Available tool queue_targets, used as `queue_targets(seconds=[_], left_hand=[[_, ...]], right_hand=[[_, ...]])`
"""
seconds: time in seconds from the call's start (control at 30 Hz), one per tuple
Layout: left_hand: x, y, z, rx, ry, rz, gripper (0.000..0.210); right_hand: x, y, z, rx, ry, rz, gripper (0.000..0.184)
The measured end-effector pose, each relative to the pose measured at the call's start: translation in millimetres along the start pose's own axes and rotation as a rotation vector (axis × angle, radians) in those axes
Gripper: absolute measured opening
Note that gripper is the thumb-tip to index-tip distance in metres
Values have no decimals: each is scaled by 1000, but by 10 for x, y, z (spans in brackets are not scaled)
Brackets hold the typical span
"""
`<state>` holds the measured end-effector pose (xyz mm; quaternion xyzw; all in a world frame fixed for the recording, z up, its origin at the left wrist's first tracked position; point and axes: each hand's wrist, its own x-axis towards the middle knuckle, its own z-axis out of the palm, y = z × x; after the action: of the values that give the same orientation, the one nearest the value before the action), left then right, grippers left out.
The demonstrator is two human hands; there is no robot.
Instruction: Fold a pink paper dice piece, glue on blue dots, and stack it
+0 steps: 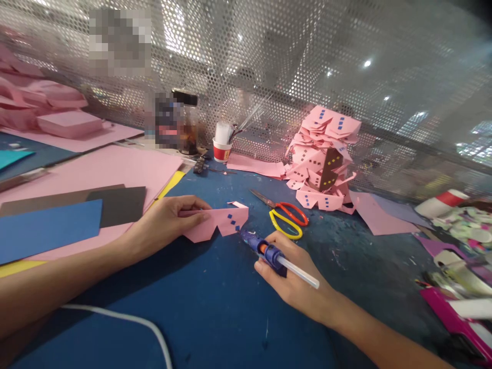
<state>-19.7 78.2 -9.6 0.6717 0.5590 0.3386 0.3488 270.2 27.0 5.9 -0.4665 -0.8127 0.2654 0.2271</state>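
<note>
My left hand (pixel 169 220) pinches a pink foam-sheet cutout (pixel 207 225) with notched lower edges, holding it just over the blue table. Small blue squares (pixel 233 222) run in a row near the piece's right end. In my right hand (pixel 294 271) is a blue glue gun (pixel 255 243), a clear glue stick (pixel 298 271) jutting from its back. The gun's nozzle points at the cutout's right end, close to the squares; whether it touches cannot be made out. Scissors (pixel 286 215) with one red and one yellow handle lie just beyond the gun.
A tall pile of similar pink cutouts (pixel 313 164) stands at the back right. Blue (pixel 49 225) and dark grey sheets (pixel 126 205) lie on pink sheets (pixel 115 164) at left. A red-and-white cup (pixel 222 150) stands near the perforated metal screen (pixel 261 77). A white cable (pixel 126 318) crosses the front.
</note>
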Motion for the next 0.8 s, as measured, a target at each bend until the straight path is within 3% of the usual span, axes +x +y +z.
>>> queue_targets(seconds=[0.43, 0.8], left_hand=[[-16, 75, -11, 32, 11, 2, 32], [54, -135, 0, 27, 25, 32, 38]], right_hand=[[-3, -3, 8, -6, 16, 0, 6], [2, 3, 22, -26, 23, 4, 7]])
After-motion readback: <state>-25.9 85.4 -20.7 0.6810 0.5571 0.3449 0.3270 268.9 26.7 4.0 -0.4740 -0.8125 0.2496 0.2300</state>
